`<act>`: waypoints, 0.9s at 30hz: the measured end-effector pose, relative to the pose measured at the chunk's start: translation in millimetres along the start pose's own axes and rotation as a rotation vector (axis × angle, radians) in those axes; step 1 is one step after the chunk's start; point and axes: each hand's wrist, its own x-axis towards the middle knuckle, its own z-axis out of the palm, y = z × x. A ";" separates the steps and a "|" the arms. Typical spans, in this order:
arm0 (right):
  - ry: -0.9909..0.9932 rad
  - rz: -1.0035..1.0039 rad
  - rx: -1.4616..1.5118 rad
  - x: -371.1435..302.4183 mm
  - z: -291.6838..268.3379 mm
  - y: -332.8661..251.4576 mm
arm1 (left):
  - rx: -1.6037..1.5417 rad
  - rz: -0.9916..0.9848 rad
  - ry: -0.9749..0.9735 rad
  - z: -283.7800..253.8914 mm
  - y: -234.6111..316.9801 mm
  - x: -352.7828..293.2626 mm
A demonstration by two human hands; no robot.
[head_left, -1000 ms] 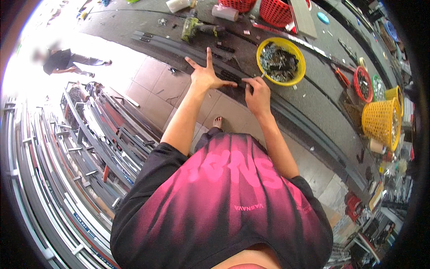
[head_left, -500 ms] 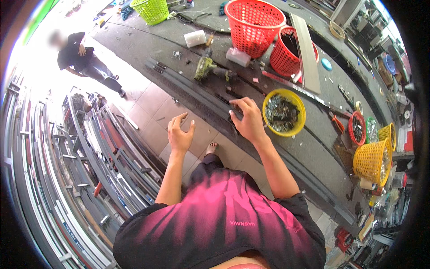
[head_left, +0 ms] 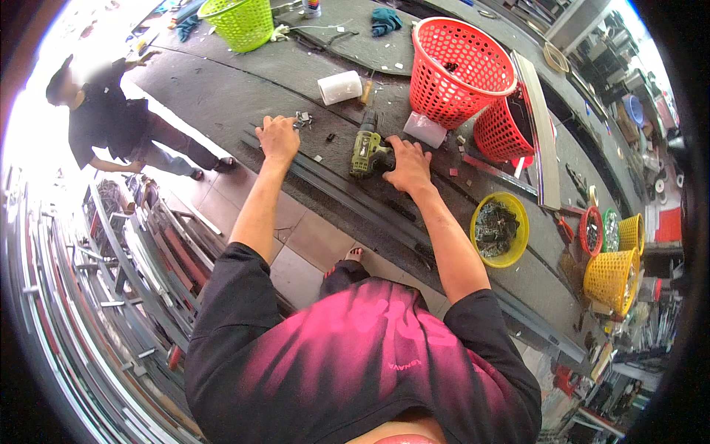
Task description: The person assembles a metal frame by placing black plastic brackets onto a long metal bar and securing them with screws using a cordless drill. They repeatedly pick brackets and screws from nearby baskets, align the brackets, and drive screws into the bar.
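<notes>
The fingers of the left hand are bent downward over the far end of the dark metal strips; whether they are clamped on anything, one cannot tell. The fingers of the right hand are apart and curved, with the forefinger and thumb near the handle of the green and black drill; whether they touch it is unclear. The drill lies on the dark worktable, between the two hands, just beyond the strips, which run along the table's near edge.

Close to the left fingertips are a few small metal bits. Beyond the drill lie a white roll and, nearer the right hand, a clear plastic packet. The packet is just beside a tall red basket, with a second red basket near it and a long pale board slanting across that one. Right of the right forearm stands a yellow bowl of small dark pieces.

Farther out are a green basket, a blue glove and a yellow basket. At the left, another person stands in dark clothes near racked long bars.
</notes>
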 end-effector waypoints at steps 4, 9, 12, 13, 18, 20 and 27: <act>0.106 -0.059 0.091 -11.2 -17.2 9.4 | -0.050 0.091 -0.033 19.7 -16.5 15.3; 0.107 -0.213 0.698 -81.3 -53.8 50.2 | -0.167 0.208 0.007 23.1 -30.3 23.0; 0.035 -0.287 1.205 -159.5 -72.1 76.4 | -0.521 0.235 0.057 2.3 -14.4 11.0; 0.147 -0.260 1.258 -190.4 -72.0 77.7 | -0.750 0.215 0.000 -6.7 -2.5 1.0; 0.171 0.122 0.804 -287.6 -57.5 87.3 | -1.700 -0.057 -0.612 -38.3 93.8 -97.4; 0.349 0.074 0.789 -314.7 -48.5 90.7 | -1.982 -0.090 -0.832 -32.7 145.1 -129.7; 0.291 0.377 0.917 -409.4 -51.3 111.9 | -2.318 -0.247 -1.362 -17.7 241.0 -196.0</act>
